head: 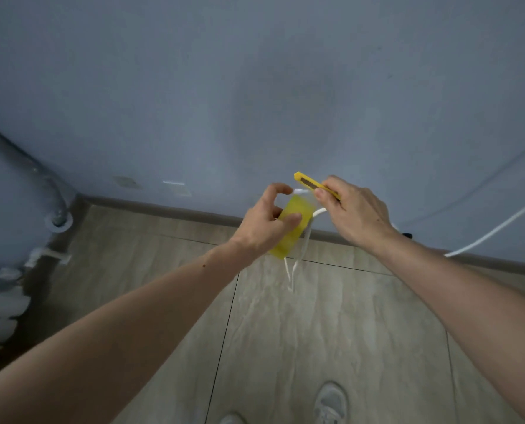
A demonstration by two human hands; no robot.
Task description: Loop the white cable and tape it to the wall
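The left hand [267, 221] is clamped on a yellow roll of tape [290, 229], thumb pressed flat on its face and forefinger curled over the top, apparently pinching the free end of the strip so it stands taut. The right hand [351, 209] is wrapped round a yellow utility knife [314, 186], gripping the body low so the tip points up and left toward that stretched end. My guess is the roll is steadied with one hand so the other can slice off a length cleanly.

The white cable [487, 232] is gathered between the two hands. A short bend of it shows just beside the right thumb, touching the roll's upper edge, and a narrow loop hangs below the roll, its tip dangling over the floor [331, 325]. Kept in the same grip as the tape, the loop cannot unwind while the knife is busy. From the hands the cable runs off right, along the blue wall [255, 87] just above the skirting. Nothing is stuck to the wall yet, so the taping itself looks not yet done.
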